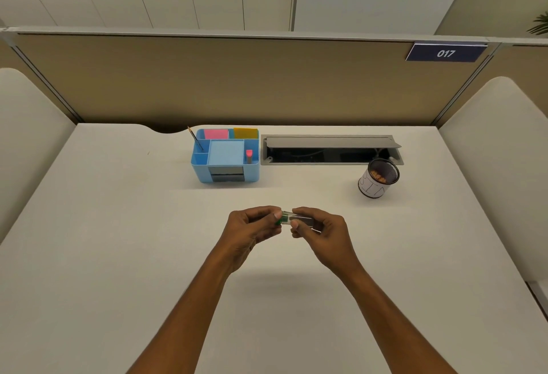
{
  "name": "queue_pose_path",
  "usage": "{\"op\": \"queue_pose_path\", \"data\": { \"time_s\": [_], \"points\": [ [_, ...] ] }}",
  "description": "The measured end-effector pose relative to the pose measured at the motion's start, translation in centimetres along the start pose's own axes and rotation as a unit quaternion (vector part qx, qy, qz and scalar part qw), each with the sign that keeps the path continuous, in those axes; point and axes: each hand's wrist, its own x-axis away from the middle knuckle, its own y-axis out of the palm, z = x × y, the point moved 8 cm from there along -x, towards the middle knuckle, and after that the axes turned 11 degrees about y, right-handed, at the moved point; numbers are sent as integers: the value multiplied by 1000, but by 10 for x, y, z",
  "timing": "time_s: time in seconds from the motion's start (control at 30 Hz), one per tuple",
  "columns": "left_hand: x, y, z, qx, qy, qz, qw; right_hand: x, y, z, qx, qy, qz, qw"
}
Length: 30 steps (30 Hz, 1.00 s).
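We hold a little tube (pixel 292 219) over the table (pixel 118 225).
Our left hand (pixel 252 230) pinches its green end; our right hand (pixel 320 233) grips the other end.

Clear glossy plastic tube (pixel 299 219), matt white desk (pixel 118 240), blue plastic organizer (pixel 201 170), black mesh cup (pixel 385 170).

1. Desk (pixel 118 225): plain off-white.
2. Desk organizer (pixel 225 176), near the far edge: light blue, holding pink sticky notes (pixel 216 133), yellow-orange sticky notes (pixel 245 133) and a pale blue pad (pixel 226 152).
3. Mesh pen cup (pixel 378 178), towards the far right corner: black, with a white paper band.
4. Cable tray (pixel 330 140): grey, dark inside.
5. Sign (pixel 445 53): navy, white "017".
6. Small clear case (pixel 292 219): see-through, green at one end.
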Motion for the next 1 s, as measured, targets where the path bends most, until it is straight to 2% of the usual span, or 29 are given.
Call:
{"op": "queue_pose_path", "data": {
  "time_s": [0.23, 0.4, 0.57, 0.67, 0.8, 0.9, 1.0],
  "points": [
    [0, 4, 3, -36, 32, -28, 998, 1, 3, 5, -47, 43, -15, 998],
    [1, 12, 10, -68, 63, -59, 994, 4, 5, 8, -101, 105, -30, 989],
    [0, 15, 12, -87, 77, -57, 992, 1, 8, 11, -133, 150, -43, 979],
    [0, 13, 9, -78, 69, -47, 993, 0, 11, 12, -111, 158, -52, 980],
    [-1, 2, 1, -12, 41, 18, 999, -5, 17, 0, -7, 105, -83, 991],
    [-4, -8, 0, -3, 27, 52, 998, -9, 9, -15, 96, 11, -46, 994],
    [-8, -10, 4, -19, 30, 47, 998, -11, 2, -25, 137, -53, -8, 989]
  ]
}}
